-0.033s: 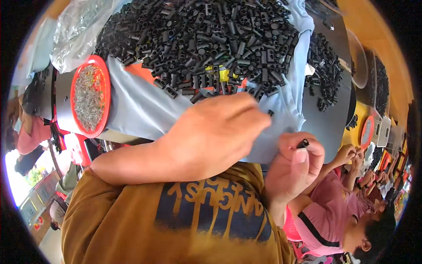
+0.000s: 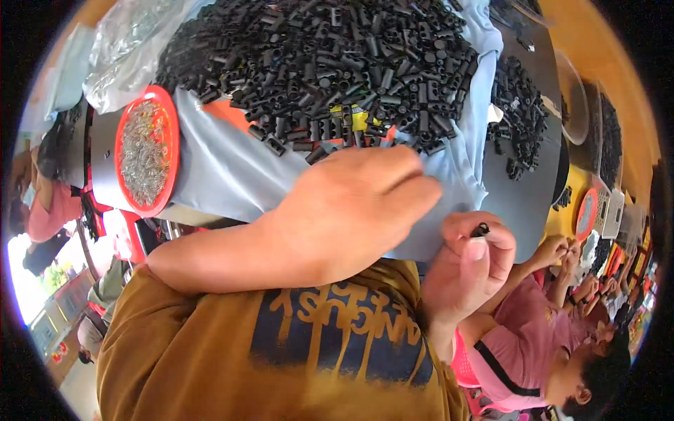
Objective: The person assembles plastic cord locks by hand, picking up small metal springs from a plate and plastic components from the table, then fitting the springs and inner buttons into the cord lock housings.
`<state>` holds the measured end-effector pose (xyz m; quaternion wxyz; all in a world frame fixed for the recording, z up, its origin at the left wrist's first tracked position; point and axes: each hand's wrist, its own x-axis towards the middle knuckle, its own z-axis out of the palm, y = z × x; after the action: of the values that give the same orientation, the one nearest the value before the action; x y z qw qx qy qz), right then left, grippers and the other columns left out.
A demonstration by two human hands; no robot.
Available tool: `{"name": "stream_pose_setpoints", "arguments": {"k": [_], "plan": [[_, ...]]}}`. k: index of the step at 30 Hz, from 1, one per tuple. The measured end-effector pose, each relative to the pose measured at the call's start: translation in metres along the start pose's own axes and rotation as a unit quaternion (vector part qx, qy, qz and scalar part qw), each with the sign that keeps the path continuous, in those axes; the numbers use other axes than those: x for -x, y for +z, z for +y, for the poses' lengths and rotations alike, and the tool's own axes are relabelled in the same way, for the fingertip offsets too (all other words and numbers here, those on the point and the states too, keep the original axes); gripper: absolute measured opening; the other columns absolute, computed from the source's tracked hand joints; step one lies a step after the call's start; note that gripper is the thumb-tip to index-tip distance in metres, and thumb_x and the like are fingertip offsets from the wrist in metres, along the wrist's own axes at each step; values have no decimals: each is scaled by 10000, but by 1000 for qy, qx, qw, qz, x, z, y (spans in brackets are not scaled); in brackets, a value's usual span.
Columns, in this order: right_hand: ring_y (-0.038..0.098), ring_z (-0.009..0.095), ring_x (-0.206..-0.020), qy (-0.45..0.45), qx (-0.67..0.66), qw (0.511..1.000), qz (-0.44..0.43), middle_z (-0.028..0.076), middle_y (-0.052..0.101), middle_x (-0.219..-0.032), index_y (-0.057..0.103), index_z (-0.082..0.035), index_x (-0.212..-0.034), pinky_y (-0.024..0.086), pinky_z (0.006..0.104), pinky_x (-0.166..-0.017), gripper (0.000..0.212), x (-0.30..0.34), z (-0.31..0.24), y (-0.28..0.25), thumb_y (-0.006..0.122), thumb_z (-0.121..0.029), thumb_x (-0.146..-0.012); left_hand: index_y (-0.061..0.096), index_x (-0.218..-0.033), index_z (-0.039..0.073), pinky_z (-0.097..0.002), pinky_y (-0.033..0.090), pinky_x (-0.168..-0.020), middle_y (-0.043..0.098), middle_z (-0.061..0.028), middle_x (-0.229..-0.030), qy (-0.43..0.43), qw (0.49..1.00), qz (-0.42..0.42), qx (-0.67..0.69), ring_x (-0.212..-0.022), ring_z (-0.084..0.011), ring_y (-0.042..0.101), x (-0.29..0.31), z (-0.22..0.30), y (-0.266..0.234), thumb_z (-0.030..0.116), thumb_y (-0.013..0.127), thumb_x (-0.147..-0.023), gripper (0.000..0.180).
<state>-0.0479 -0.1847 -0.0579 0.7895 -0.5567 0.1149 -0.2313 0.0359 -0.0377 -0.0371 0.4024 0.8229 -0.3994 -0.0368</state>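
Note:
My right hand (image 2: 469,263) pinches a small black plastic tubular piece (image 2: 481,229) between thumb and forefinger, its end facing up. To the left of it, my left hand (image 2: 358,207) reaches across in front of my body with its fingers curled in. Its fingertips point down and are mostly hidden, so what they hold cannot be made out. Just beyond my left hand begins a large heap of black plastic pieces (image 2: 337,63), some tubular and some with round holes. The heap lies on a light blue cloth (image 2: 217,158).
A red oval tray (image 2: 175,147) of small shiny metal springs (image 2: 144,154) stands at the left, below a clear plastic bag (image 2: 126,52). Another pile of black pieces (image 2: 519,116) lies at the right on the grey tabletop (image 2: 516,200). A person in pink (image 2: 516,344) works close on my right.
My left hand has shifted slightly right, toward my right hand. A dark bit seen by its fingertips earlier is out of sight. My right hand keeps its pinch on the piece.

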Motion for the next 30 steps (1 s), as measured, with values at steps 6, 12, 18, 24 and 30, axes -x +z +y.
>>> {"name": "stream_pose_setpoints", "arguments": {"k": [6, 12, 18, 24, 30], "plan": [[498, 176, -709, -83, 91, 992, -25, 126, 535, -809, 510, -27, -943, 411, 290, -663, 171, 11, 5, -4, 584, -79, -798, 554, -749, 74, -378, 444, -701, 478, -51, -759, 52, 986, -9, -158, -763, -214, 534, -8, 7, 24, 192, 548, -684, 135], [490, 161, -755, -52, 100, 992, -50, 114, 521, -871, 501, -10, -949, 414, 284, -722, 167, 9, 6, -3, 564, -91, -817, 534, -757, 54, -361, 458, -696, 494, -67, -758, 59, 994, 32, -82, -743, -236, 544, -3, 9, 9, 189, 569, -718, 145], [491, 165, -757, 20, 48, 999, 12, 107, 518, -881, 490, -29, -978, 416, 287, -725, 183, 15, -2, 1, 561, -77, -816, 506, -930, 26, -304, 459, -638, 570, -66, -874, -122, 863, -51, 488, -717, -176, 572, 16, 10, -15, 79, 518, -840, 105], [445, 139, -668, 61, 32, 996, -57, 84, 490, -792, 490, -28, -948, 373, 239, -588, 210, 21, -9, 21, 587, -141, -800, 490, -954, 12, -214, 413, -628, 507, -15, -795, -292, 559, -231, 741, -670, -86, 506, 48, 4, -34, 135, 453, -891, 143], [460, 149, -688, 145, -34, 983, -105, 73, 491, -836, 503, -6, -979, 387, 262, -585, 203, 21, -13, 29, 576, -108, -819, 504, -1028, -6, -217, 384, -625, 496, -30, -797, -50, 597, -281, 750, -716, -68, 458, 49, 17, -50, 98, 445, -915, 164]]}}
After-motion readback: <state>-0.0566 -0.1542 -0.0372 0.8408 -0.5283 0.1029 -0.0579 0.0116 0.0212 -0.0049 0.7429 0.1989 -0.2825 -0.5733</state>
